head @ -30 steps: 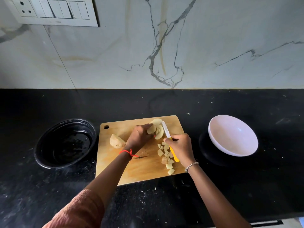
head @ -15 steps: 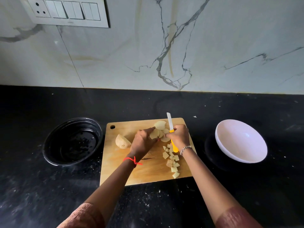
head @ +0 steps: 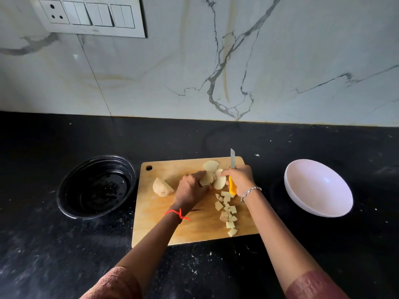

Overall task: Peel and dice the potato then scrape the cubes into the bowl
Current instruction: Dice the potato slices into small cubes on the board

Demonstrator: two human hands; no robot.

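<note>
Now the left hand holds the potato slices just at nine o'clock of the knife, which the right hand grips, blade pointing to twelve o'clock.

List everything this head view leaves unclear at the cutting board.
- Head view, potato slices: the left hand covers part of the stack, so no count.
- Head view, knife: the right hand hides most of its yellow handle.
- Head view, black bowl: too dark inside to tell what it holds.
- Head view, cutting board: the left forearm covers part of its near edge.
</note>
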